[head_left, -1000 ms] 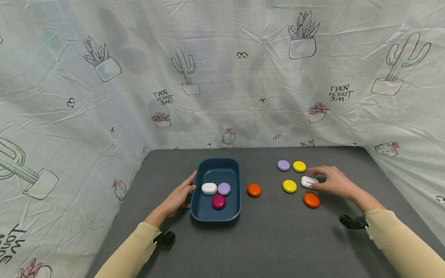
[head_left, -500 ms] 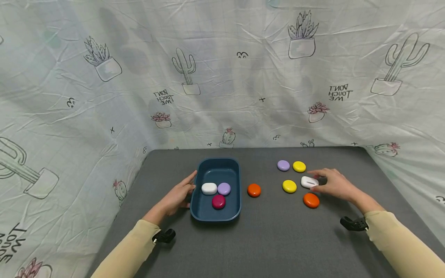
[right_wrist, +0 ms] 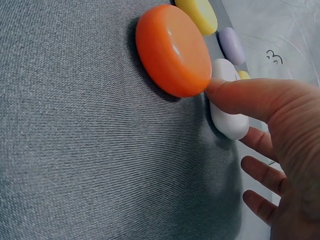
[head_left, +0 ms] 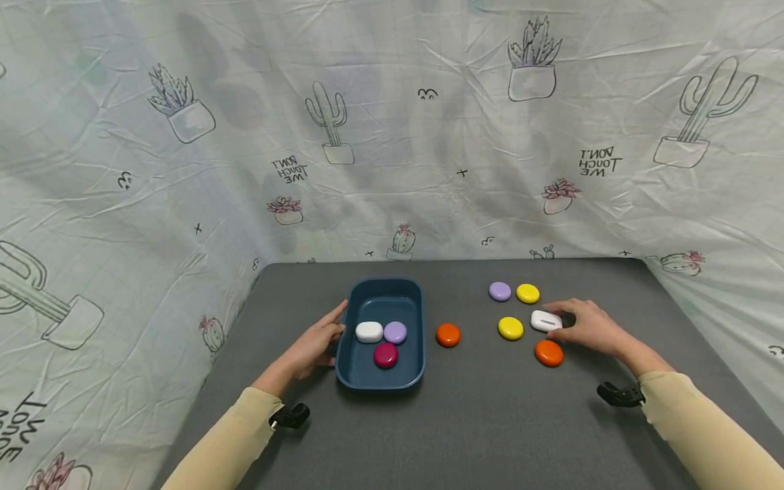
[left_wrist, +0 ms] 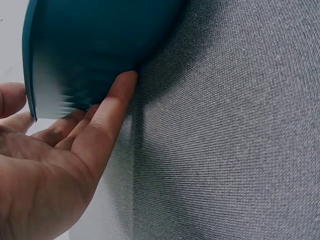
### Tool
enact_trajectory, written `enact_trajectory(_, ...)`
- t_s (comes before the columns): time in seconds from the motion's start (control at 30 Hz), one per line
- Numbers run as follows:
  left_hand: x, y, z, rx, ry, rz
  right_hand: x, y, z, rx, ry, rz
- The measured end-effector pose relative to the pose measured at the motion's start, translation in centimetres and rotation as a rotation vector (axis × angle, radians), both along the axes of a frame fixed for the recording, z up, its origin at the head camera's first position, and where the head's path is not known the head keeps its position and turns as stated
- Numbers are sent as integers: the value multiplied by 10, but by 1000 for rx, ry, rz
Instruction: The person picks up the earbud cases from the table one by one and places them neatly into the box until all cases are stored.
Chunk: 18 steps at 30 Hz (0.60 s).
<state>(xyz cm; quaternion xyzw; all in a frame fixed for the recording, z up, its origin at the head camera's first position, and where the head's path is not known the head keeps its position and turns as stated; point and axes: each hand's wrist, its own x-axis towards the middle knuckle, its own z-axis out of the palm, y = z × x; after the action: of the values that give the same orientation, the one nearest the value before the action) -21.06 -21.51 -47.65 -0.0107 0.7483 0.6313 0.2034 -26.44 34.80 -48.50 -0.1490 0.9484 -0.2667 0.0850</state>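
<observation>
On the left, my left hand (head_left: 314, 348) rests its extended fingers against the outer side of a dark blue tray (head_left: 380, 382). The left wrist view shows its fingertips (left_wrist: 127, 80) along the tray's wall and beside its rim. Inside the tray lie a white oblong piece (head_left: 369, 332), a lilac round one (head_left: 395, 333) and a dark red one (head_left: 386, 355), all smooth and glossy. At right, my right hand (head_left: 588, 327) has thumb and index finger spread around another white oblong piece (head_left: 544, 320), marked with a thin dark line. That piece lies on the table.
Around the right hand lie a yellow disc (head_left: 527, 293), a second yellow disc (head_left: 510, 328), a lilac disc (head_left: 499, 291) and an orange disc (head_left: 548, 353). Another orange disc (head_left: 448, 335) sits right of the tray. A printed cloth (head_left: 380, 204) hangs behind the grey table (head_left: 465, 435).
The right thumb has drawn back slightly from over the white oblong piece, whose dark line shows more. The left hand and the tray stay in place.
</observation>
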Motion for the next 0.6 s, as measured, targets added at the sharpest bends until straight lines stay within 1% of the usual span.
enact_trajectory(0.23,0,-1,0,-12,1,1,1,0,0,-11,8,5)
enact_trajectory(0.6,0,0,1,-6,-13,-5,1,2,-3,-6,-1,-8)
